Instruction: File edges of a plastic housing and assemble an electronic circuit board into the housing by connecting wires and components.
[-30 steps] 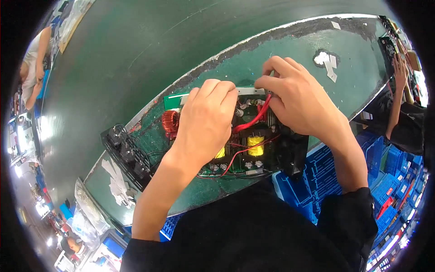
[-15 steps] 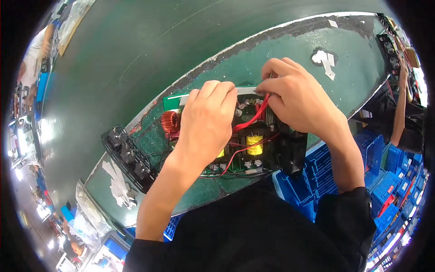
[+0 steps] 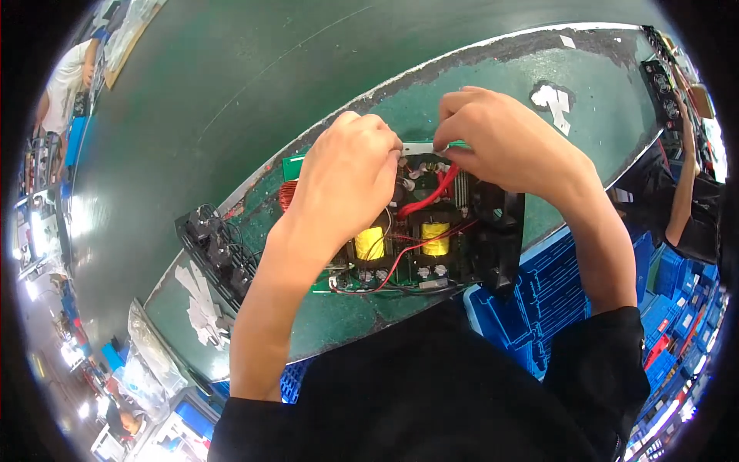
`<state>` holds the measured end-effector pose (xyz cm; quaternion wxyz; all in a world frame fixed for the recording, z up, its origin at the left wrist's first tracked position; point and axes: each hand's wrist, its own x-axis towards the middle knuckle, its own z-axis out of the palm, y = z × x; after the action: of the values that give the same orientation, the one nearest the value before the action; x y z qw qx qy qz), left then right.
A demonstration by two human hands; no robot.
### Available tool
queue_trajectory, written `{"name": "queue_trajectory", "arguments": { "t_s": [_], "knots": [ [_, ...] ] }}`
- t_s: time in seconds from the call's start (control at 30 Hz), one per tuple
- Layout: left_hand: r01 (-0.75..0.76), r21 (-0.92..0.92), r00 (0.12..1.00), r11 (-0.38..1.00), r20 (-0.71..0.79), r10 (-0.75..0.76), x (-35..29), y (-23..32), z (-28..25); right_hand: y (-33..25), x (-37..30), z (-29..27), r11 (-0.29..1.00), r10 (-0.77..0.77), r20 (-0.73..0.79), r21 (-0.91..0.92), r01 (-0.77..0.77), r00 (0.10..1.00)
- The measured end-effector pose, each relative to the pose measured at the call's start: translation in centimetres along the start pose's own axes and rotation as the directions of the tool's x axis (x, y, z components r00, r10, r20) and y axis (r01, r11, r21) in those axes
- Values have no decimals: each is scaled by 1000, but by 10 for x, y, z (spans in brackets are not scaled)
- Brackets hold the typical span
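A green circuit board (image 3: 293, 166) with yellow-wrapped transformers (image 3: 436, 239), a copper coil (image 3: 287, 195) and thick red wires (image 3: 425, 202) lies on the bench. Along its far edge runs a narrow white strip (image 3: 418, 147). My left hand (image 3: 348, 171) is closed, thumb and fingers pinching at the strip's left part and covering some of the board. At the strip's right part my right hand (image 3: 493, 138) pinches too, just above the ends of the red wires. Both sets of fingertips are partly hidden.
Black fans with cables (image 3: 218, 254) stand left of the board, near white paper scraps (image 3: 202, 308). More scraps (image 3: 553, 100) lie at the far right, by another black fan unit (image 3: 660, 88). A blue crate (image 3: 512, 316) sits below the bench edge. Co-workers are at both sides.
Both hands have shifted slightly toward the far side. My right hand has risen off the red wires, uncovering more of them, and more of the left yellow transformer shows.
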<state>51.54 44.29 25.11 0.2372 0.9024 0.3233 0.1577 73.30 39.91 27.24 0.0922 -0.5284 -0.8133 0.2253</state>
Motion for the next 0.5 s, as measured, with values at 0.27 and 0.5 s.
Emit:
{"name": "queue_trajectory", "arguments": {
  "t_s": [0.27, 0.5],
  "knots": [
    [-77, -13, 997, 997, -33, 76, -5, -8, 2, -1, 7, 6, 981, -112, 44, -153, 118, 993],
    [-117, 32, 992, 993, -46, 118, -8, -9, 4, -1, 5, 11, 977, -156, 14, -142, 157, 988]
  ]
}}
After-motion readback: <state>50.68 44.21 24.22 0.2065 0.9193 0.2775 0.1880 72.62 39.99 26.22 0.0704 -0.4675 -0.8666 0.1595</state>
